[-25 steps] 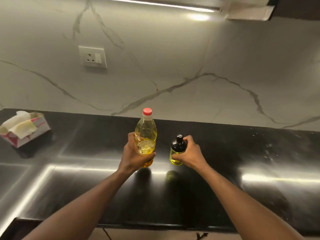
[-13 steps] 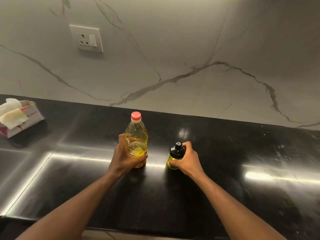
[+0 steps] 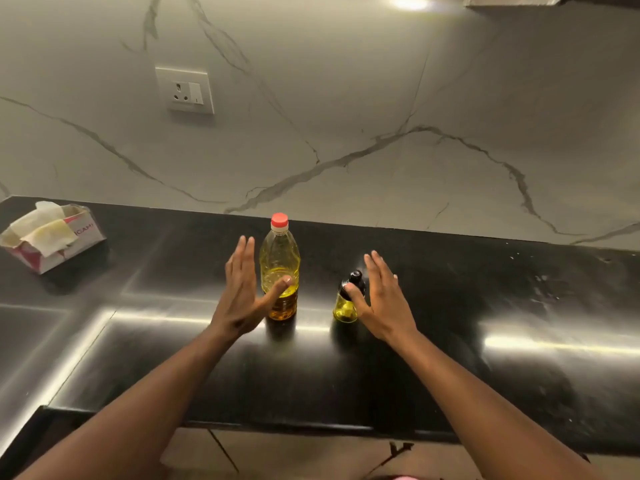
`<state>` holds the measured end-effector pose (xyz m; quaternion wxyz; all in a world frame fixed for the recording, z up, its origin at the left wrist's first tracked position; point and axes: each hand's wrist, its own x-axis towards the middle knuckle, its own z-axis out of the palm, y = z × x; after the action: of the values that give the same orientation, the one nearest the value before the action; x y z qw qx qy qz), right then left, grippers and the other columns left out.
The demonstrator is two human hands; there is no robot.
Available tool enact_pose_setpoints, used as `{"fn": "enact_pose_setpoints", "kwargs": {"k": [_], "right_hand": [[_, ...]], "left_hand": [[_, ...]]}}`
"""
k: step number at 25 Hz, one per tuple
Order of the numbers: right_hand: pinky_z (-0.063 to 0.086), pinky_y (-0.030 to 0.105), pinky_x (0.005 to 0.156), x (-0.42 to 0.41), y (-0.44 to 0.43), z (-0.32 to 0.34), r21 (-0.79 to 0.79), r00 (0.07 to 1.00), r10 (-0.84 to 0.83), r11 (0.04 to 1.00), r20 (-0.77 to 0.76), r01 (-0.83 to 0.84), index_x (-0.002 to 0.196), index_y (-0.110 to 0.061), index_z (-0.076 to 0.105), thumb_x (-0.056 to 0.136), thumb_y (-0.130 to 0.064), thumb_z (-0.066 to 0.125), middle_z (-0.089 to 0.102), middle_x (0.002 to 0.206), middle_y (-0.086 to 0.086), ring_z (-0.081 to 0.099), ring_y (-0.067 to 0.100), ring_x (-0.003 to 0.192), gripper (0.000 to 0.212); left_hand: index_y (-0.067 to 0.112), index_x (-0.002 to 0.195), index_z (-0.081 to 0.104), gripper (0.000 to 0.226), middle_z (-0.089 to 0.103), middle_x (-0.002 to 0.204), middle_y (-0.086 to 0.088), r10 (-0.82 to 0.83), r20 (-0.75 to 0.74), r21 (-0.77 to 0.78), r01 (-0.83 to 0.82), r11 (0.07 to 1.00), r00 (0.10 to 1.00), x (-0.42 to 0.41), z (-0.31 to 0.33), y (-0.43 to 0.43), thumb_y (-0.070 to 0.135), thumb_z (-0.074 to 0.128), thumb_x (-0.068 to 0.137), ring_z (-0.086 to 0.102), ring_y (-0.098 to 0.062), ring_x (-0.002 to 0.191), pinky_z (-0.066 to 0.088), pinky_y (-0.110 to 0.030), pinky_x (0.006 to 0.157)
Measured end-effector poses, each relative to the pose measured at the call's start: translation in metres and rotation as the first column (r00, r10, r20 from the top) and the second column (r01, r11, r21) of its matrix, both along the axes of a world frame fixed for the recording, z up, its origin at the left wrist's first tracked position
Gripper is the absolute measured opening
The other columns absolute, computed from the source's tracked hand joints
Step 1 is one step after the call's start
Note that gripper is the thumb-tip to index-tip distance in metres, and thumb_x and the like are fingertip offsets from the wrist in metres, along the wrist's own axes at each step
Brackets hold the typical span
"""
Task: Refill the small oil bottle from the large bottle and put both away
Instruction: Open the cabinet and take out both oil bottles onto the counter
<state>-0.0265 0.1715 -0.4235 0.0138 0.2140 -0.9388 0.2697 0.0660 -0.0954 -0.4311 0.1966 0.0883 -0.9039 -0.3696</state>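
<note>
Only the head view here, looking down over the person's forearms. The large clear plastic bottle (image 3: 280,268), maybe half full of yellow oil, stands upright on the glossy black countertop (image 3: 450,375) with its red screw cap (image 3: 279,220) on. Just to its right, not touching it, stands the small yellow-green glass bottle (image 3: 344,308) with its black pump top (image 3: 353,282) in place. They're side by side mid-counter, probably parked that close so the pour is a short one.

The left hand (image 3: 239,299) sits just left of the big bottle, fingers (image 3: 244,251) straight and together, gripping nothing. Its thumb crosses in front of the plastic, and whether it touches is hard to call. The right hand (image 3: 384,306) is just right of the small bottle, fingers flat and slightly spread, thumb lying across the black top; contact is unclear there too. Neither hand curls round anything. Flanking them like that looks like guarding against a wobble.

With both closures on, pouring doesn't seem to have started, so the tops need to come off first. A red-and-white tissue box (image 3: 52,237) sits far left, handy for drips. There's a white wall socket (image 3: 184,90) up on the marble backsplash (image 3: 381,98).
</note>
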Motion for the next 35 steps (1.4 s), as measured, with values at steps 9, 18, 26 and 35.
{"fn": "enact_pose_setpoints", "kwargs": {"k": [9,18,26,35], "right_hand": [[-0.003,0.054,0.129,0.116,-0.012,0.131,0.174,0.854,0.203,0.976,-0.479,-0.134,0.166,-0.013,-0.005,0.108,-0.045,0.038,-0.012,0.174,0.006,-0.012,0.020,0.160,0.079],[-0.002,0.052,0.130,0.246,-0.034,0.272,0.136,0.619,0.286,0.951,-0.731,-0.278,0.166,-0.010,0.006,0.109,-0.047,0.035,-0.001,0.175,0.010,-0.004,0.023,0.161,0.074],[-0.001,0.052,0.130,0.363,-0.058,0.365,0.176,0.451,0.389,0.878,-0.803,-0.444,0.166,-0.012,0.004,0.110,-0.045,0.031,-0.002,0.175,0.009,-0.004,0.023,0.161,0.071],[0.007,0.053,0.129,0.434,-0.156,0.414,0.114,0.417,0.371,0.844,-0.830,-0.524,0.167,-0.023,0.008,0.108,-0.048,0.034,0.001,0.175,0.006,0.004,0.028,0.161,0.069]], "left_hand": [[0.009,0.165,0.004,0.087,0.000,0.174,-0.012,-0.087,-0.339,-0.435,-0.074,0.897,0.937,0.105,0.143,0.024,0.055,0.044,0.102,-0.001,-0.028,0.161,0.000,-0.057,0.129],[0.005,0.164,0.017,0.077,0.012,0.172,-0.018,-0.062,-0.593,-0.574,-0.368,0.732,0.803,0.258,0.294,0.054,0.045,0.048,0.105,0.008,-0.031,0.161,0.010,-0.057,0.128],[0.014,0.161,0.029,0.071,0.023,0.170,-0.013,0.107,-0.736,-0.537,-0.672,0.509,0.669,0.393,0.379,0.060,0.055,0.043,0.105,0.019,-0.032,0.159,0.015,-0.057,0.128],[0.013,0.159,0.031,0.058,0.040,0.162,-0.013,0.435,-0.616,-0.292,-0.704,0.647,0.656,0.442,0.431,-0.023,0.044,0.036,0.110,0.043,-0.033,0.145,0.044,-0.047,0.109]]}}
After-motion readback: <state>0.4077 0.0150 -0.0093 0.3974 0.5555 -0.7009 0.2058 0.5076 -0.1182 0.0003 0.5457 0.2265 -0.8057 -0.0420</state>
